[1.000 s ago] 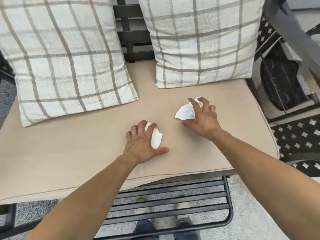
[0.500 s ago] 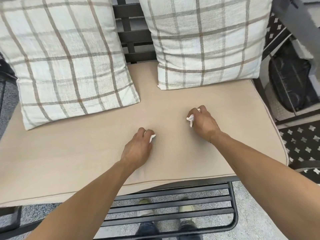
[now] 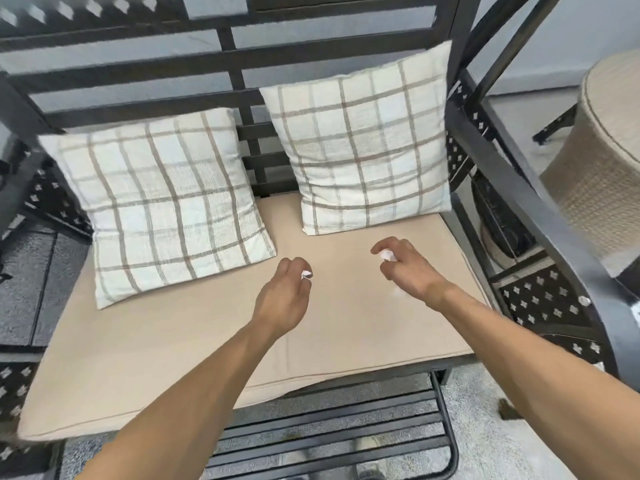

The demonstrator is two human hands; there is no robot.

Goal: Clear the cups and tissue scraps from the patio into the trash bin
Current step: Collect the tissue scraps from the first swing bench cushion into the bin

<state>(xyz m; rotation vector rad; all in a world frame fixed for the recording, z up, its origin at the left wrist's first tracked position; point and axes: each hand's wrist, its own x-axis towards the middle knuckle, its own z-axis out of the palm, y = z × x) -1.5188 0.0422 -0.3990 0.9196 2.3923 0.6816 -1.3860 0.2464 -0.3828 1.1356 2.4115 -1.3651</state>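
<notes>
My left hand (image 3: 284, 296) hovers over the middle of the beige seat cushion (image 3: 156, 334), its fingers curled round a crumpled white tissue scrap (image 3: 307, 274) of which only a small tip shows. My right hand (image 3: 408, 268) is a little to the right and further back, fingers curled round a second white tissue scrap (image 3: 388, 255). Both hands are lifted slightly off the cushion. No cup or trash bin is in view.
Two plaid pillows (image 3: 166, 206) (image 3: 363, 140) lean against the dark metal bench back (image 3: 242, 64). A patterned metal armrest (image 3: 540, 209) rises on the right, with a woven beige round stool (image 3: 602, 161) beyond it. Black slats (image 3: 329, 434) lie below the seat front.
Both hands have closed fully around their tissues and lifted off the cushion. The view has pulled back and up, showing the bench back and the stool.
</notes>
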